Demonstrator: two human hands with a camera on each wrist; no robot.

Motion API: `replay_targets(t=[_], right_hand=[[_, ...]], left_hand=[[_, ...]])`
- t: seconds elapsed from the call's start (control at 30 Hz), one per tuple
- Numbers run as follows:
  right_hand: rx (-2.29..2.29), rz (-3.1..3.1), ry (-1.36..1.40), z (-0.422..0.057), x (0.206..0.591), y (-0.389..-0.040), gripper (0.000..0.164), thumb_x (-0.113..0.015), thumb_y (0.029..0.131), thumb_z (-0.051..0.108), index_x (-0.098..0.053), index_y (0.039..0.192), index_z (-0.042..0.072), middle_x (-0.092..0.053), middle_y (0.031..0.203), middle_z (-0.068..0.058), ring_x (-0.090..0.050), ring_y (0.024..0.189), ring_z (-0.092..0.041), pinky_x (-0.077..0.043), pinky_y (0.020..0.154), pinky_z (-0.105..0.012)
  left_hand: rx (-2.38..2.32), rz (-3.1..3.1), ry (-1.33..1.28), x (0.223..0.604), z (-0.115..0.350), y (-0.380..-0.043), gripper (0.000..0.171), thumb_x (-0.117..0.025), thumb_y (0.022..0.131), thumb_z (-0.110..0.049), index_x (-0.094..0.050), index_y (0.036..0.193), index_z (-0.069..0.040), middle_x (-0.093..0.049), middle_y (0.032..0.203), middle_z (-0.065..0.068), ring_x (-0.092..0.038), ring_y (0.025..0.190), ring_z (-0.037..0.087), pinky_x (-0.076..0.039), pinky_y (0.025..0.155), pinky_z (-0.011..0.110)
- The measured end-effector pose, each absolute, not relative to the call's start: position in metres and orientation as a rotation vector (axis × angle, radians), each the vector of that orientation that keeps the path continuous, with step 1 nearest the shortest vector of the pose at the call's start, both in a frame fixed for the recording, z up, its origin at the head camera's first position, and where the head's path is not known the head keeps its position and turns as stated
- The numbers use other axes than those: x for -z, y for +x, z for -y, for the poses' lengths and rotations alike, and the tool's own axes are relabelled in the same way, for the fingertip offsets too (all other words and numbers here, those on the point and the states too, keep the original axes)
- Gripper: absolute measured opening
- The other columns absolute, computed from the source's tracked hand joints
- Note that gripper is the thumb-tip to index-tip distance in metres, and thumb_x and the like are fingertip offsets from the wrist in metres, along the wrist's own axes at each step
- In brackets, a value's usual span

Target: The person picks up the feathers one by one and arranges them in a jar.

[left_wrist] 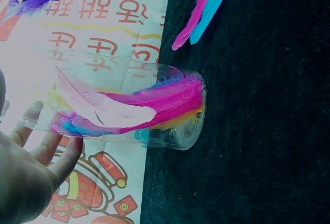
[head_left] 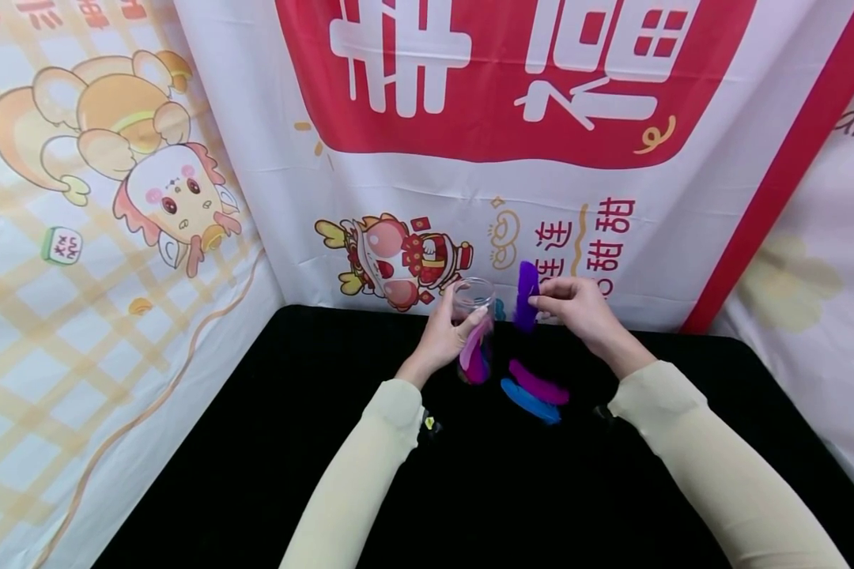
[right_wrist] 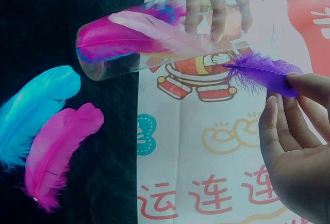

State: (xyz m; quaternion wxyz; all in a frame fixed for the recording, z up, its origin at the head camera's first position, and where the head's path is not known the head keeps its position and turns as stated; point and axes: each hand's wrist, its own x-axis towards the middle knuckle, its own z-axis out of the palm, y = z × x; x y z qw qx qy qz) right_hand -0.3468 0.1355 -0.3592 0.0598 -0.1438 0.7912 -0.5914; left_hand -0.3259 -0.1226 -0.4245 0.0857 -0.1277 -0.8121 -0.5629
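Observation:
My left hand (head_left: pixel 441 336) grips a clear, tall cylindrical container (head_left: pixel 474 295) around its upper part. Inside it lie several feathers, among them a pale pink one (left_wrist: pixel 111 108) and a magenta one (left_wrist: pixel 175 96), with blue and yellow bits behind. To the right of the container, my right hand (head_left: pixel 578 307) pinches a purple feather (head_left: pixel 526 294) between thumb and fingers. In the right wrist view the feather's fluffy end (right_wrist: pixel 238 69) points toward the container, apart from its wall. A magenta feather (head_left: pixel 538 383) and a blue feather (head_left: pixel 530 401) lie side by side on the table.
The table (head_left: pixel 292 442) has a black cloth cover. A printed white and red curtain (head_left: pixel 413 178) hangs right behind its back edge, close to both hands. Another printed cloth (head_left: pixel 100 316) stands at the left, and a pale one (head_left: pixel 811 316) at the right.

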Motion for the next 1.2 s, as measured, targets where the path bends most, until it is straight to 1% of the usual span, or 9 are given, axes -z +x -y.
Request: replay_targets(t=[0.13,0.23,0.3,0.4,0.47,0.57,0.8,1.03,1.2], right_hand=[[1.768,-2.440,-0.433,-0.133,0.355,-0.348,0.029,-0.077,0.094,0.027,-0.070,0.111,0.005,-0.073,0.089,0.011,-0.064,0.080,-0.013,-0.051,0.059,-0.027],[1.768,-2.461,-0.446,-0.131,0.349,-0.347,0.029,-0.077,0.094,0.028,-0.070,0.111,0.005,-0.073,0.090,0.011,-0.064,0.078,-0.010,-0.049,0.054,-0.029],[1.786,-2.466,-0.463,-0.129,0.344,-0.345,0.029,-0.076,0.095,0.025,-0.070,0.111,0.002,-0.073,0.088,0.011,-0.064,0.079,-0.009,-0.048,0.056,-0.028],[1.821,-2.471,-0.493,-0.126,0.341,-0.344,0.029,-0.077,0.094,0.023,-0.069,0.109,0.000,-0.072,0.088,0.011,-0.065,0.083,-0.009,-0.050,0.063,-0.026],[1.859,-2.463,-0.510,-0.124,0.339,-0.343,0.027,-0.078,0.094,0.021,-0.070,0.107,-0.001,-0.073,0.088,0.009,-0.066,0.087,-0.012,-0.052,0.069,-0.024],[1.895,-2.465,-0.524,-0.123,0.339,-0.344,0.024,-0.079,0.093,0.022,-0.073,0.105,0.001,-0.074,0.089,0.006,-0.068,0.088,-0.014,-0.054,0.072,-0.025],[1.936,-2.506,-0.576,-0.116,0.330,-0.342,0.025,-0.079,0.092,0.019,-0.074,0.104,-0.002,-0.074,0.086,0.005,-0.066,0.086,-0.010,-0.052,0.079,-0.026],[2.047,-2.471,-0.579,-0.108,0.322,-0.341,0.021,-0.080,0.091,0.017,-0.073,0.099,-0.001,-0.075,0.084,0.006,-0.068,0.084,-0.013,-0.055,0.075,-0.026],[2.085,-2.467,-0.598,-0.103,0.319,-0.343,0.020,-0.080,0.091,0.017,-0.073,0.099,0.000,-0.075,0.085,0.004,-0.070,0.084,-0.020,-0.057,0.076,-0.028]], left_hand=[[1.670,2.418,-0.387,0.425,0.123,-0.326,0.063,-0.061,0.100,-0.053,-0.037,0.151,-0.025,-0.057,0.133,0.008,-0.066,0.115,0.023,-0.050,0.102,0.045],[1.658,2.417,-0.395,0.425,0.122,-0.326,0.062,-0.060,0.101,-0.052,-0.036,0.151,-0.025,-0.058,0.134,0.008,-0.065,0.115,0.023,-0.050,0.102,0.045],[1.652,2.417,-0.396,0.425,0.122,-0.327,0.062,-0.061,0.101,-0.051,-0.036,0.151,-0.026,-0.058,0.133,0.008,-0.066,0.115,0.023,-0.050,0.102,0.045],[1.651,2.422,-0.385,0.425,0.122,-0.326,0.062,-0.061,0.100,-0.051,-0.036,0.151,-0.025,-0.058,0.133,0.008,-0.065,0.116,0.023,-0.050,0.103,0.045],[1.653,2.425,-0.376,0.425,0.121,-0.325,0.063,-0.061,0.100,-0.052,-0.036,0.151,-0.025,-0.059,0.133,0.008,-0.065,0.116,0.024,-0.050,0.103,0.046],[1.654,2.432,-0.370,0.425,0.121,-0.325,0.064,-0.060,0.100,-0.053,-0.036,0.152,-0.025,-0.059,0.133,0.008,-0.065,0.117,0.024,-0.049,0.104,0.046],[1.656,2.428,-0.379,0.424,0.121,-0.325,0.065,-0.060,0.100,-0.053,-0.035,0.152,-0.024,-0.060,0.132,0.008,-0.065,0.116,0.024,-0.049,0.104,0.045],[1.654,2.434,-0.374,0.424,0.121,-0.326,0.067,-0.060,0.100,-0.055,-0.034,0.153,-0.025,-0.058,0.132,0.008,-0.064,0.117,0.023,-0.050,0.104,0.045],[1.649,2.437,-0.370,0.424,0.121,-0.327,0.064,-0.060,0.100,-0.052,-0.035,0.152,-0.025,-0.059,0.132,0.007,-0.064,0.117,0.023,-0.050,0.104,0.046]])
